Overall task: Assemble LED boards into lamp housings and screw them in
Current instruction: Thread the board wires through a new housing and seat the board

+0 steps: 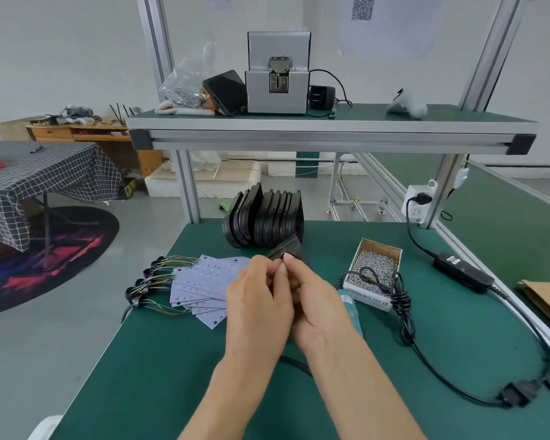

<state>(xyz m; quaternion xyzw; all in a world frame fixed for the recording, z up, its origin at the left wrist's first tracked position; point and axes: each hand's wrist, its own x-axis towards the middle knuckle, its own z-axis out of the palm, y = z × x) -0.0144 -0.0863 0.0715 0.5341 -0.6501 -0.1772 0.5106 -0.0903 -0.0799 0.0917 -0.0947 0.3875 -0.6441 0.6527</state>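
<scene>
Left hand: the left hand [257,300] was raised over the middle of the green worktop [159,369], back toward the camera, fingers curled in toward the right hand.
Right hand: the right hand [315,308] pressed against the left, thumb up, fingers curled around a black lamp housing [288,249].
Grip: both hands gripped the housing; only its far end showed beyond the fingertips.
Forearms: both came in from the near edge, meeting at the hands.
LED boards: a fanned pile of LED boards [204,282] with coloured wires lay on the worktop just left of the hands, partly hidden behind the left hand.
Housing stack: a row of black housings [264,217] stood on edge just beyond the hands.
Screws: an open box of screws [374,269] sat to the right, a coiled black cable [400,300] draped over it.
Shelf: a screw feeder [278,74] stood on the far upper shelf [331,122].
</scene>
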